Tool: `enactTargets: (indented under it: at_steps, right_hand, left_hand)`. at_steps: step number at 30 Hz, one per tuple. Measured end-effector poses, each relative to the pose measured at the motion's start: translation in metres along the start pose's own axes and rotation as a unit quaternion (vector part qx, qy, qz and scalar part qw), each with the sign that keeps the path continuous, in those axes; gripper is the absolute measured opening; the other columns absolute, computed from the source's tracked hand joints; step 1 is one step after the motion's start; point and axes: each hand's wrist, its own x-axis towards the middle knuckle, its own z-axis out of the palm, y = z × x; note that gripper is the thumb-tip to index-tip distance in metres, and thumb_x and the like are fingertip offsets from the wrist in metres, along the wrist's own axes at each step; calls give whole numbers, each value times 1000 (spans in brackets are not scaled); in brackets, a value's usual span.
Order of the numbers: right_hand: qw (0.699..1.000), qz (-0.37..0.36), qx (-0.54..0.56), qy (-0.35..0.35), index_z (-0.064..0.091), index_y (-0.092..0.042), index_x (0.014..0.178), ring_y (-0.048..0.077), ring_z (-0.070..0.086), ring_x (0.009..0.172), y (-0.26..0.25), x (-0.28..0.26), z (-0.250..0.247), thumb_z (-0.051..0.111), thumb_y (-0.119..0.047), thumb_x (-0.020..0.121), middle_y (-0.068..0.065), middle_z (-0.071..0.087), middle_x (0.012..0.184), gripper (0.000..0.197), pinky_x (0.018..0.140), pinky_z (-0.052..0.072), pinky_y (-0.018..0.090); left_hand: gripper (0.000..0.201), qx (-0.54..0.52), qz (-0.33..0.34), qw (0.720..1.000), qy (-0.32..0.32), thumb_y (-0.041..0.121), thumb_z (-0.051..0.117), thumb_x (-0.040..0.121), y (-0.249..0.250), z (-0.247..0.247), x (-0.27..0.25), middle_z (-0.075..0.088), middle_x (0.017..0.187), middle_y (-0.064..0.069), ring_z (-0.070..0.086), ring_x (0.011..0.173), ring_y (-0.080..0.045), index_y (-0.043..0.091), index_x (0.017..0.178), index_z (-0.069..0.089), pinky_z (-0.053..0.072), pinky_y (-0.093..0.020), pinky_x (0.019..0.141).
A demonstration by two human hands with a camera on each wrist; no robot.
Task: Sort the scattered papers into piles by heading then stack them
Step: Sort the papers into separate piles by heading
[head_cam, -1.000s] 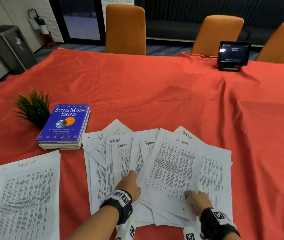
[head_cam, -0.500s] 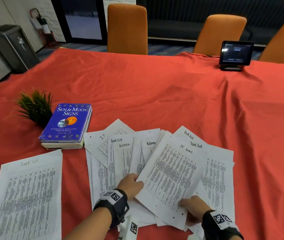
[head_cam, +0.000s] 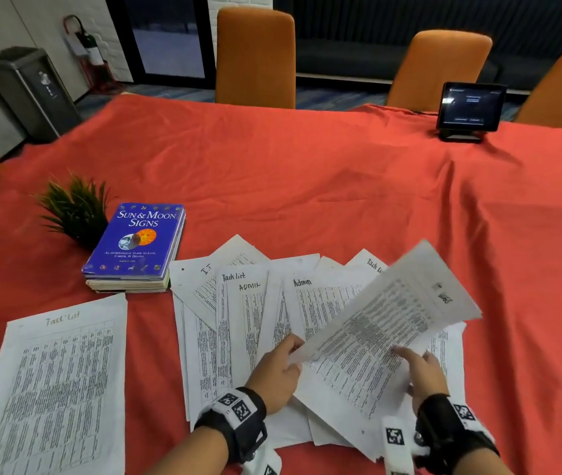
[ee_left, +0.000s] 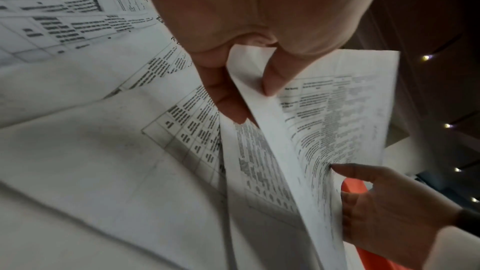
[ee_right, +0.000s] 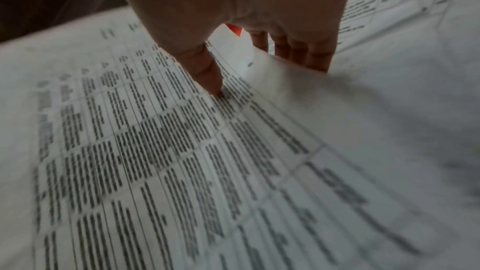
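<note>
Sorting of headed sheets on a table draped in a red cloth [head_cam: 324,186]. The left hand [head_cam: 274,373] pinches the near corner of one printed sheet [head_cam: 386,323] between thumb and fingers [ee_left: 226,98]; the left wrist view shows the paper edge running between them. The right hand [head_cam: 422,375] pinches the same sheet further along its near edge, thumb [ee_right: 207,73] on the printed face and the other fingers curled beneath. Held at two points, the sheet is tilted up off the fan of scattered papers [head_cam: 248,323], probably so that it separates without dragging its neighbours; its heading is too blurred to read.

The fan lies in front of the person, sheets overlapping with top margins exposed, so the handwritten headings "I.T", "Task list", "ADMIN" and "Admin" can be read at a glance. Well apart, at the near left, a single sheet headed "Task List" [head_cam: 57,389] lies flat on the cloth, apparently the start of one pile. A blue book titled "Sun & Moon Signs" [head_cam: 135,238] rests on another book just beside the fan, a small potted plant [head_cam: 74,209] behind it; a tablet on a stand [head_cam: 466,108] sits at the far edge. Most papers are unsorted.
</note>
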Motion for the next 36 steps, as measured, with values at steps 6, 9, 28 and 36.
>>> enactTargets:
  at_steps: [6,9,28,36]
  right_hand:
    - [999,-42,-18,-13,61,8,106,30,61,71,-19,11,-17,59,-2,84,20,66,88,24,68,52,36]
    - [983,-69,-173,15,63,6,98,30,60,76,-23,14,-21,55,-3,87,22,66,91,17,68,47,33]
    - [945,-146,-286,-62,57,-14,94,24,61,68,-23,-5,32,46,-10,93,7,64,78,12,58,52,31]
    - [956,-195,-174,-136,45,-18,116,24,65,82,-33,-16,39,55,-6,90,5,63,98,30,58,48,28]
  left_hand:
    - [21,-107,-64,992,-35,34,51,85,13,3,1,69,95,1,65,81,-26,26,105,54,51,-35,71]
    - [20,-151,-156,976,22,31,39,90,8,-2,9,52,86,-2,47,70,-19,22,102,52,35,-27,55]
    - [25,20,-164,983,79,20,53,90,9,9,29,63,100,1,61,84,-19,18,114,51,46,-25,66]
    - [20,-35,-156,979,129,6,44,89,-4,-11,32,66,94,-4,58,71,-19,17,104,52,47,-28,62]
